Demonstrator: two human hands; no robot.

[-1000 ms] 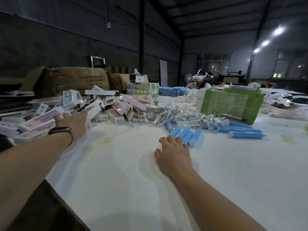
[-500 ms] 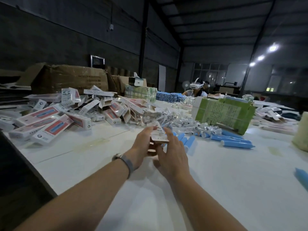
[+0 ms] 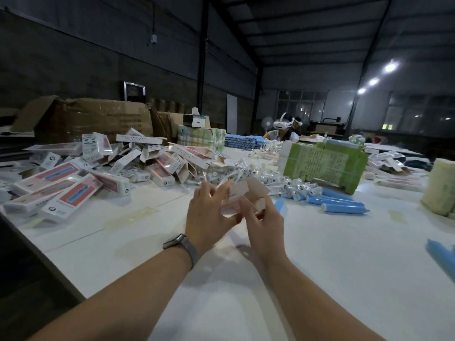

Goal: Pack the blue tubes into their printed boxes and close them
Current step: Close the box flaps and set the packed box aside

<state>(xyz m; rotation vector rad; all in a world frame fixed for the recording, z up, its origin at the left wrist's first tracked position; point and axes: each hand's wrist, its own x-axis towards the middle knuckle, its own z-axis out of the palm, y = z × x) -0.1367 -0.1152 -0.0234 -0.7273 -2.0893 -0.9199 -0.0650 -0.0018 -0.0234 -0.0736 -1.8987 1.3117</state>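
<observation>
— While both hands work above the white table (image 3: 320, 254), what exactly are they holding?

— One printed box (image 3: 242, 195), lifted off the surface between them. The left hand (image 3: 209, 212) grips its near side with curled fingers; the right hand (image 3: 264, 222) pinches a flap at the far end, which stands open and pale. No tube is in the box, as far as can be seen.

— Where do the blue tubes lie from that grip?

— Ahead and to the right. The loose blue tubes (image 3: 344, 207) rest flat on the table, their long axes running roughly left to right, caps pointing left toward the hands. One more blue tube (image 3: 279, 205) shows just behind the right hand's fingers.

— So which hand reaches?

— The right, by judgement: it is nearer the tubes, and the box's open end faces that way. The left would likely hold the box steady.

— And the packed stock?

— A heap of finished boxes (image 3: 73, 190) lies well to the left.
</observation>
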